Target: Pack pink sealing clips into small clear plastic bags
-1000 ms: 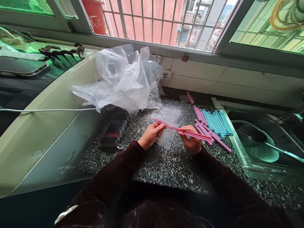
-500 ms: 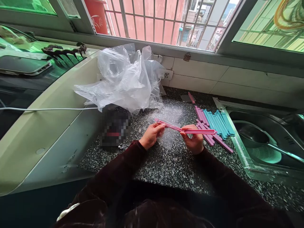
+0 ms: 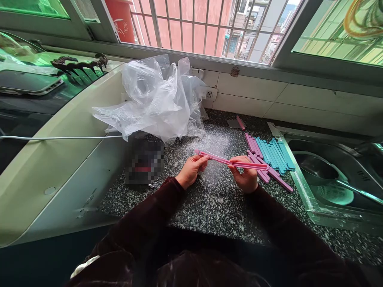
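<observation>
A long pink bag sealing clip (image 3: 219, 158) stretches between my two hands over the speckled counter. My left hand (image 3: 191, 170) pinches its left part between thumb and fingers. Around the middle of the clip my right hand (image 3: 245, 177) is closed, and the slotted right part (image 3: 251, 165) sticks out past the fingers. A small clear plastic bag (image 3: 213, 172) hangs at the clip between the hands; its outline is faint. Just right of my right hand lie several pink clips (image 3: 279, 179) and a row of teal clips (image 3: 273, 155).
Crumpled clear plastic bags (image 3: 158, 95) fill the back left of the counter. A blurred dark object (image 3: 145, 161) sits in front of them, beside a pale appliance (image 3: 68, 159). On the right is a metal sink (image 3: 317, 211) with a pan. Another pink clip (image 3: 240, 122) lies near the wall.
The clip's right part has shifted slightly left and tipped, showing more of its slot. The clear bag below it shows less distinctly. Both hands stay nearly in place.
</observation>
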Demonstrator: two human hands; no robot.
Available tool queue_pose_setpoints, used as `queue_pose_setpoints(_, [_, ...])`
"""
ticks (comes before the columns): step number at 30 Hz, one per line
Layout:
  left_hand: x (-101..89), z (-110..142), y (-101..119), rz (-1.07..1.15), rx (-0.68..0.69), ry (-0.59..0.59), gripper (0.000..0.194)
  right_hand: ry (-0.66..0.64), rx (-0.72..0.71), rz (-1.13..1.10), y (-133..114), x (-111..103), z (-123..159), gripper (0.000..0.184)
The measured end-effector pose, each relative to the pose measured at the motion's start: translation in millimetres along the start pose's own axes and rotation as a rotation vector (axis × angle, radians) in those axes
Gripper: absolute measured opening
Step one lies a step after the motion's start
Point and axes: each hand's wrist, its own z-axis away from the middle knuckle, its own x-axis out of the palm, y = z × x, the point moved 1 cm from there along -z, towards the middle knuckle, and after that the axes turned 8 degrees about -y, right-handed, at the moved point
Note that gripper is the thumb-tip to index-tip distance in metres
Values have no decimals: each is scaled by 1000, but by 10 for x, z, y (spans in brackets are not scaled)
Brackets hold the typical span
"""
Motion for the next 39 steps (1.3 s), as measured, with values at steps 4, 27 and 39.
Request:
queue_pose_setpoints(4, [16,2,-8,38,6,34,30,-17,-23,32,7,-7,-4,10])
queue_pose_setpoints(27, [25,5,-46,-7,85,99,28,9,-151,166,-57,-18,10,33])
queue_pose_setpoints(39, [57,33,-4,-28,117,114,30,112,-125,8,-13,61,82,45])
